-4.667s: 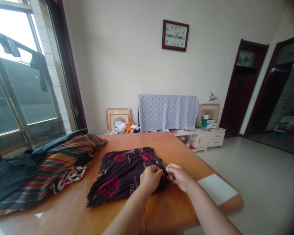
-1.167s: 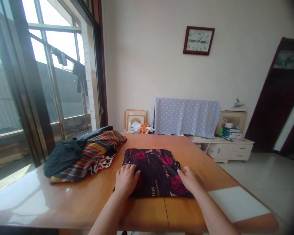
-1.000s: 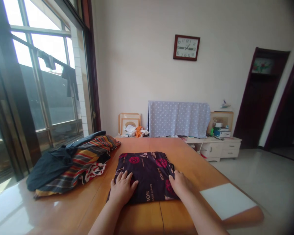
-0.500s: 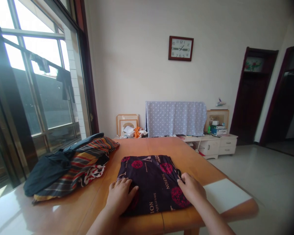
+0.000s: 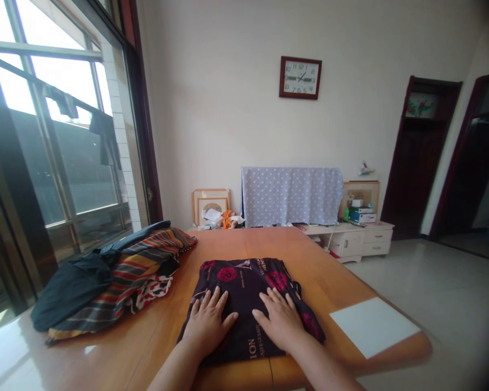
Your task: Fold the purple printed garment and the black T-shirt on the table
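In front of me a dark garment (image 5: 244, 298) with pink round motifs and tan lettering lies folded into a rough square on the table. My left hand (image 5: 209, 320) rests flat on its left part, fingers spread. On the right part lies my right hand (image 5: 281, 319), also palm down with fingers apart. Both hands press on the cloth without gripping it. A small dark loop or fold sticks out at the garment's upper right edge.
The wooden table (image 5: 228, 241) bears a heap of striped and dark clothes (image 5: 126, 277) at left and a white sheet (image 5: 374, 327) at right, near the edge. Beyond stand a white cabinet (image 5: 377, 241) and a polka-dot cloth (image 5: 292, 195) draped over something.
My right hand has moved left from the garment's right edge and now lies flat on top. My left hand has shifted slightly inward. The view has tilted a little.
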The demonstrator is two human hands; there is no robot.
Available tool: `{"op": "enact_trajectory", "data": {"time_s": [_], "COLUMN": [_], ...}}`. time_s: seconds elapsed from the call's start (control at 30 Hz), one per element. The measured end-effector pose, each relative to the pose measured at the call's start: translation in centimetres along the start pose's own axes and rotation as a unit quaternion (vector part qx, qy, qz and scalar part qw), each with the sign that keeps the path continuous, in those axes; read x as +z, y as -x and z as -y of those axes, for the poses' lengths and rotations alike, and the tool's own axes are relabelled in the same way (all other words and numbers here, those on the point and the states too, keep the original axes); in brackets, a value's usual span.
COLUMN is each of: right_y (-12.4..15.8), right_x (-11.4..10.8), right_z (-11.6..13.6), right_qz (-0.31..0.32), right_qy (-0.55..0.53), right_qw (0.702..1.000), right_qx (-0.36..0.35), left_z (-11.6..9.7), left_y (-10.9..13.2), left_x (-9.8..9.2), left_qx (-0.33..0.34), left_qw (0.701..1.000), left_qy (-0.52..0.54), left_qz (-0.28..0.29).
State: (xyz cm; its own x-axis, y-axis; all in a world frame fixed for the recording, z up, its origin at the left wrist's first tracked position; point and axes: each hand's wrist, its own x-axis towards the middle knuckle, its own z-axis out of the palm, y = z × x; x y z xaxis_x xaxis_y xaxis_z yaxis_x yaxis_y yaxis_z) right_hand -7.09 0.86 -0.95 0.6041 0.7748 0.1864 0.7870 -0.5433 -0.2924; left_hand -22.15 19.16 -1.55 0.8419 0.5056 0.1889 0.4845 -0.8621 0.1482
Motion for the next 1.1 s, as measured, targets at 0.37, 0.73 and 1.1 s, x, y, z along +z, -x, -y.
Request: {"op": "enact_trajectory", "data": {"time_s": [0.37, 0.73, 1.1], "right_y": [-0.2, -6.2, -7.4], "right_x": [-2.1, 0.5, 2.2], "right_z": [-7.4, 0.6, -5.3], "right_qz": [-0.038, 0.044, 0.017], "right_qy": [0.065, -0.025, 0.078], "right_qw": [0.981, 0.999, 0.992], "right_qx": [0.178, -0.007, 0.103], "left_z": [-0.3, -0.6, -0.3], "left_y": [0.3, 0.8, -1.2], "left_x": [-0.7, -1.3, -2.8], "left_qx": [-0.008, -0.021, -0.011], "left_qw": [1.000, 0.999, 0.998], "left_qy": [0.004, 0.032, 0.041], "left_qz": [0.018, 0.024, 0.038]}}
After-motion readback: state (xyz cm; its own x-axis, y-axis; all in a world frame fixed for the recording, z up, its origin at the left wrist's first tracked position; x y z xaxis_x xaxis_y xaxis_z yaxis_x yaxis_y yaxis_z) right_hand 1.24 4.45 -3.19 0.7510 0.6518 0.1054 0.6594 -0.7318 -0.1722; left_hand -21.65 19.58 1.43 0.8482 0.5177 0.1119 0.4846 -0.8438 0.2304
